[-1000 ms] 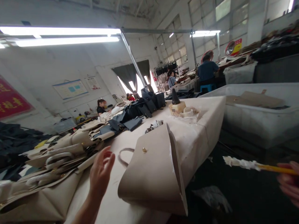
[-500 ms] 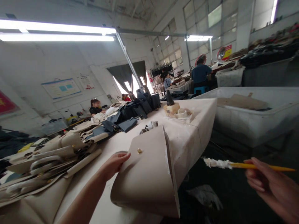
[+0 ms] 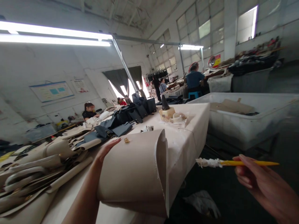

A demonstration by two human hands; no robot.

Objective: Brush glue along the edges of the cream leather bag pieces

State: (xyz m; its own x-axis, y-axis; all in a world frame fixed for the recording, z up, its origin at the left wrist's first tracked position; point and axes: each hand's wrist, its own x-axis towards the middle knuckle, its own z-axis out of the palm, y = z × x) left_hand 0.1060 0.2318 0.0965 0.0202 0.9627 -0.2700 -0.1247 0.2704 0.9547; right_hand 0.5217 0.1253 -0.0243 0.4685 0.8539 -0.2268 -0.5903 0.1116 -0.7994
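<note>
A beige leather bag piece (image 3: 133, 168) with a small gold clasp (image 3: 126, 140) lies folded over at the table's near edge. Its right side gapes, and whitish stuff runs along the rim. My left hand (image 3: 107, 150) grips the far left of the bag piece, its fingers partly hidden behind it. Off to the right, my right hand (image 3: 254, 174) pinches a yellow-handled brush (image 3: 233, 162), held level over the dark floor. White, gluey clumps coat the brush's tip, which is apart from the bag.
On the table (image 3: 196, 115) stand a block with a black cone (image 3: 165, 104) and a white roll (image 3: 177, 117). Beige bag parts (image 3: 30, 180) and dark blue pieces (image 3: 121, 129) pile up leftward. A white bin (image 3: 257, 119) stands right. Several people sit farther back.
The bag piece has bulged and its right opening has widened. My left hand has slid left, farther behind the piece. My view has turned slightly right; the brush stays in my right hand.
</note>
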